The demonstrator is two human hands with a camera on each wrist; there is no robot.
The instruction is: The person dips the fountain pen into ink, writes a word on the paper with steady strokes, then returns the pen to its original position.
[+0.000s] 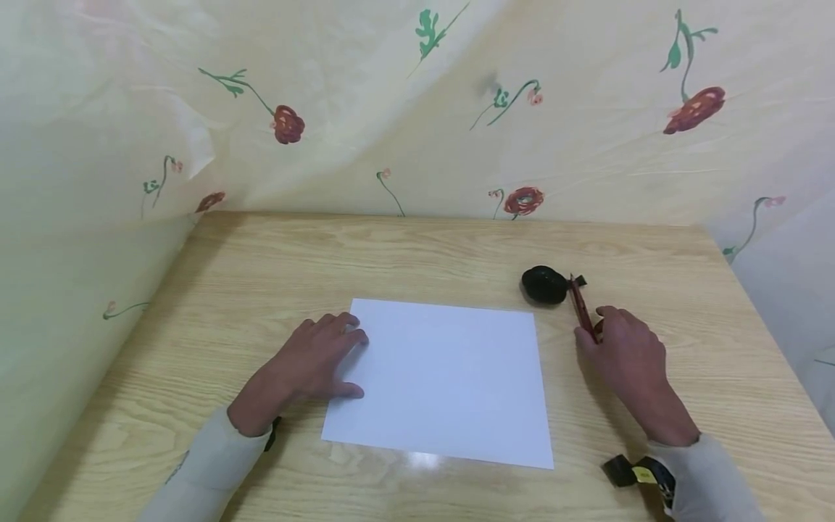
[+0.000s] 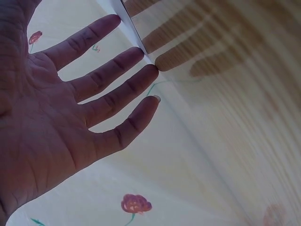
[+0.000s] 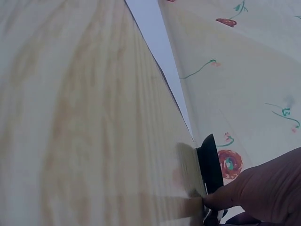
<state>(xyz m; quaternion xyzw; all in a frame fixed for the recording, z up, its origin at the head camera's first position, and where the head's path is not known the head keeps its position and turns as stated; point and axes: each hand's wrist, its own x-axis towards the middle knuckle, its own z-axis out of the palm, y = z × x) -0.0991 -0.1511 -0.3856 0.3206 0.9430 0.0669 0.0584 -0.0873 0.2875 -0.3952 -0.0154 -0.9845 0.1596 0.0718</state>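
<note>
A white sheet of paper lies flat on the wooden table. My left hand rests at its left edge, fingers spread, thumb and fingertips over the paper. In the left wrist view the fingers are nearly straight, with fingertips at the sheet's edge. To the right of the paper, my right hand pinches a slim reddish-brown tool with a pointed far end; I cannot tell its exact kind. That point overlaps the narrow end of a glossy black oval object, also upright-looking in the right wrist view.
The pale wood table meets a flower-printed plastic sheet along its back and sides. Black straps with a small device sit on the right wrist, close above the table.
</note>
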